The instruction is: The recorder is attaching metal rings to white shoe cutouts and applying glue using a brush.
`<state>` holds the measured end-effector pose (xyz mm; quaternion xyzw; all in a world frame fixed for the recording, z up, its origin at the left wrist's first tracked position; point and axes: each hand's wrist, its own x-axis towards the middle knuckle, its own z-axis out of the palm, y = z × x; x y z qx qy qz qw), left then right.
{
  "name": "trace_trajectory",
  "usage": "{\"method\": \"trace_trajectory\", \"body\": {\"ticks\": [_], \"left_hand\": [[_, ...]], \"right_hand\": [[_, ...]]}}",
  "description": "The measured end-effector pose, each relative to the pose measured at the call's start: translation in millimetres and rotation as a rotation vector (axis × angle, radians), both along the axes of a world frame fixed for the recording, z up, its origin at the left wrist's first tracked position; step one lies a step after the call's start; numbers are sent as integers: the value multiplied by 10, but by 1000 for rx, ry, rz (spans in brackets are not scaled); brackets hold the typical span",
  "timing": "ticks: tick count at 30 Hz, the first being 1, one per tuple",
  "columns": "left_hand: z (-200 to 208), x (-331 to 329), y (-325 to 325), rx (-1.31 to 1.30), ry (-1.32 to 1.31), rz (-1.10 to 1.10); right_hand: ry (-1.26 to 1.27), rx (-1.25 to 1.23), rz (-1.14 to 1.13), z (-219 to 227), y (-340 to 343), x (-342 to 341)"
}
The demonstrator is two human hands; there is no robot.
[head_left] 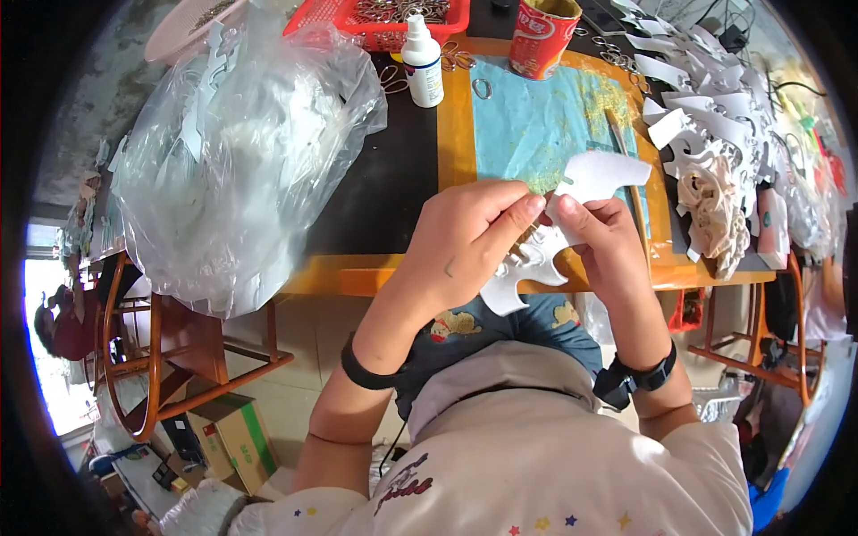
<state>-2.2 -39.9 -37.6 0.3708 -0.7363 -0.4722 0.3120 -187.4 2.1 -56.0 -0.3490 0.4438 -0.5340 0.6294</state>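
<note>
Near the table's front edge, I hold a white flat cut-out piece [601, 176] with curved, pointed edges. The thumb and fingers of my left hand [469, 239] pinch it at its middle. My right hand [609, 237] grips it alongside, thumb on top and fingers curled beneath. The broad end of the piece sticks out above my right hand, and its curved lower points hang between my wrists. Part of it is hidden by my fingers. Just beyond my hands lies a blue sheet [514, 125] edged with orange tape, with yellowish smears on it.
A big clear plastic bag [241, 179] of white pieces fills the left. Behind stand a white bottle [423, 71], a red can [542, 40] and a red basket [456, 20] of metal rings. A thin stick [639, 210], piled white pieces [706, 125] and cream straps [712, 201] lie right.
</note>
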Motion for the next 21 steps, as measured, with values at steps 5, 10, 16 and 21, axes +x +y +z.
{"method": "trace_trajectory", "body": {"ticks": [5,10,16,21], "left_hand": [[-63,-62,-27,-83,-26,87],[-141,-118,65,82,196,54],[-107,-156,97,79,99,98],[-127,-171,93,-45,106,93]], "right_hand": [[31,-111,-135,-27,-38,38],[-2,-48,-228,-71,-23,113],[-87,85,-104,-20,-43,1],[119,15,-94,-84,-67,-79]]}}
